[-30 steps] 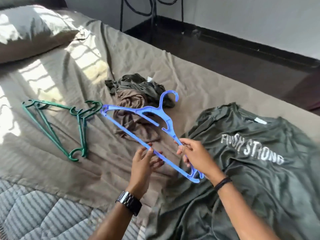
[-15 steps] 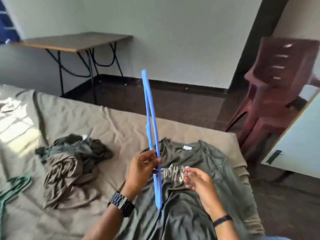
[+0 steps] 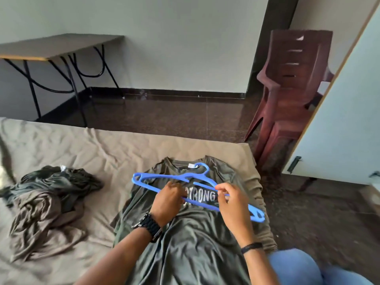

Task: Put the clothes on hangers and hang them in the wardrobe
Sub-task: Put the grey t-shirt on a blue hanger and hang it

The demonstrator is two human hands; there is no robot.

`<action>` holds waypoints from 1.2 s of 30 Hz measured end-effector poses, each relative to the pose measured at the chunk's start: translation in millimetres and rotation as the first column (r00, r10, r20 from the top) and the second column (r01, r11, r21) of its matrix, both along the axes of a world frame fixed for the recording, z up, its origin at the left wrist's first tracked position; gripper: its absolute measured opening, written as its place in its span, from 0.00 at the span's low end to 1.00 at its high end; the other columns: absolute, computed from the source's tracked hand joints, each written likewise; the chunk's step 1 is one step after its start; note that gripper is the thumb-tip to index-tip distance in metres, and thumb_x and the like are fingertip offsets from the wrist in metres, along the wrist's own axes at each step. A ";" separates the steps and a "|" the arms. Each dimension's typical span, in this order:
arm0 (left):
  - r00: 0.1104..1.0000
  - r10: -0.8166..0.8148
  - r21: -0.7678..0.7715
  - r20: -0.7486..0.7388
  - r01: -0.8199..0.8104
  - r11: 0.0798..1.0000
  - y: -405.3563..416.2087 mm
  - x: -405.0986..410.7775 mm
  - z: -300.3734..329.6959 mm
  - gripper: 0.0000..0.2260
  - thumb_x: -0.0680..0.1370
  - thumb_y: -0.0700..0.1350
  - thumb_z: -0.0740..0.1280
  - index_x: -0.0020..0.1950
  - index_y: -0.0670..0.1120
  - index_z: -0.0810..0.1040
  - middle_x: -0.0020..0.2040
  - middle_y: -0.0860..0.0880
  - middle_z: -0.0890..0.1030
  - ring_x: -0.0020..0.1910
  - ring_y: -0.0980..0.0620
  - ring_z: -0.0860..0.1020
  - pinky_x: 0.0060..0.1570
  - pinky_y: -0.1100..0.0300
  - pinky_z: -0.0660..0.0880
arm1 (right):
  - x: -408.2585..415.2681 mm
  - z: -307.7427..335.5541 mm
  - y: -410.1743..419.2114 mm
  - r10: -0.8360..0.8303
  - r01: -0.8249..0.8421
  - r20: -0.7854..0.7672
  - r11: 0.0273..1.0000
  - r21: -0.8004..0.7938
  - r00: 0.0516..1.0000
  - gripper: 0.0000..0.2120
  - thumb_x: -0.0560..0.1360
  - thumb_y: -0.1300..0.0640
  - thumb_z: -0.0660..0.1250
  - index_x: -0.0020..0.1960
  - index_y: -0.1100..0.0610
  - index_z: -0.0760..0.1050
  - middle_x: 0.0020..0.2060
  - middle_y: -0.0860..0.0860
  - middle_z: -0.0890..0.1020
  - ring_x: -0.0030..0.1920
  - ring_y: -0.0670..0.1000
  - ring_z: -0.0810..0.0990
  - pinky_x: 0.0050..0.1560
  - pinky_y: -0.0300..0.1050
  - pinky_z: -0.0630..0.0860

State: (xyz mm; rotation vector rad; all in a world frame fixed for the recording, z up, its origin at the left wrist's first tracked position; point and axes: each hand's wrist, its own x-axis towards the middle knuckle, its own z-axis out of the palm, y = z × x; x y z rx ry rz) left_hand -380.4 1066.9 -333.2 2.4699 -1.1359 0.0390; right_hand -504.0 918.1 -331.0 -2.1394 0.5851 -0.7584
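Note:
A dark green T-shirt (image 3: pixel 193 239) with white lettering lies spread flat on the bed, collar away from me. A blue plastic hanger (image 3: pixel 150 177) is held level just above its chest, hook near the collar. My left hand (image 3: pixel 169 200) grips the hanger's lower bar near the middle. My right hand (image 3: pixel 232 199) pinches the same bar further right. A pile of crumpled dark green and brown clothes (image 3: pixel 47 204) sits on the bed to the left. The white wardrobe door (image 3: pixel 345 124) stands open at the right edge.
The bed (image 3: pixel 92 153) has a wrinkled tan sheet. Stacked maroon plastic chairs (image 3: pixel 287 95) stand beyond the bed's far right corner. A desk with black metal legs (image 3: pixel 55 46) is against the far wall. Dark tiled floor (image 3: pixel 174 114) lies between. My blue-jeaned knee (image 3: pixel 298 268) is bottom right.
The hanger went from lying left over the bed, to upright edge-on, to level above the shirt's chest. My view swung right; the green hangers left the frame.

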 end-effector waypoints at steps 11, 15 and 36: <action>0.998 -0.031 -0.235 -0.060 0.016 0.972 23.4 33.0 -39.9 0.12 0.65 0.34 0.76 0.46 0.45 0.84 0.40 0.54 0.75 0.45 0.54 0.69 0.45 0.60 0.69 | 16.0 -18.0 -49.7 0.172 -0.195 -0.604 0.980 0.027 0.778 0.13 0.79 0.56 0.62 0.63 0.58 0.73 0.51 0.57 0.82 0.54 0.57 0.78 0.49 0.46 0.72; 0.989 0.009 -0.245 -0.146 -0.045 0.968 16.2 41.3 -51.7 0.11 0.71 0.32 0.70 0.51 0.42 0.82 0.46 0.48 0.76 0.50 0.46 0.75 0.52 0.66 0.66 | 24.9 -15.8 -55.3 0.147 -0.134 -0.484 0.989 0.061 0.863 0.12 0.79 0.58 0.62 0.61 0.59 0.76 0.48 0.55 0.83 0.50 0.55 0.80 0.47 0.45 0.71; 0.934 0.286 0.197 -0.216 -0.245 0.949 -61.5 150.5 -74.2 0.24 0.79 0.38 0.53 0.74 0.51 0.61 0.61 0.37 0.70 0.56 0.32 0.74 0.55 0.45 0.71 | 23.6 1.7 -95.2 -0.212 0.197 -0.261 0.977 -0.083 0.942 0.10 0.75 0.60 0.68 0.56 0.54 0.82 0.51 0.54 0.84 0.55 0.61 0.80 0.53 0.55 0.77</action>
